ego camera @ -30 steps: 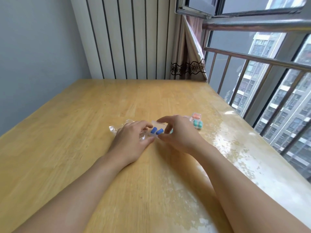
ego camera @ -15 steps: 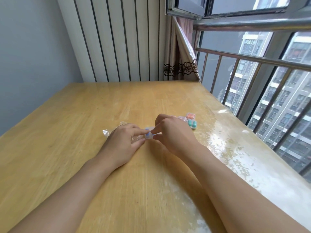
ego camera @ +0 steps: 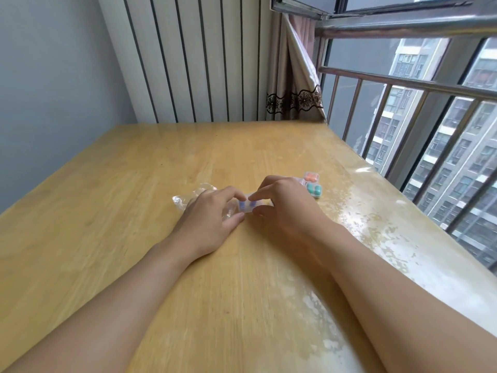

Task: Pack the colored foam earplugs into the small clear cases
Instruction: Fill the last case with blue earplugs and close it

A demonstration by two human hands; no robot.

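A small clear case (ego camera: 248, 205) with two blue earplugs inside lies on the wooden table (ego camera: 134, 197) between my hands. My left hand (ego camera: 208, 222) pinches its left end with thumb and forefinger. My right hand (ego camera: 285, 204) grips its right end the same way, forefinger on top. Behind my right hand stand a clear case with orange earplugs (ego camera: 312, 176) and a clear case with teal earplugs (ego camera: 314, 190), both lying flat.
A crumpled clear plastic bag (ego camera: 188, 197) lies under and left of my left hand. The table's right edge runs along a metal railing (ego camera: 403, 84) and open window. A striped wall panel and a curtain (ego camera: 293, 76) stand behind the table.
The lid has come down over the blue earplugs, which lay uncovered a second ago. Both hands' fingertips have closed in on the case.
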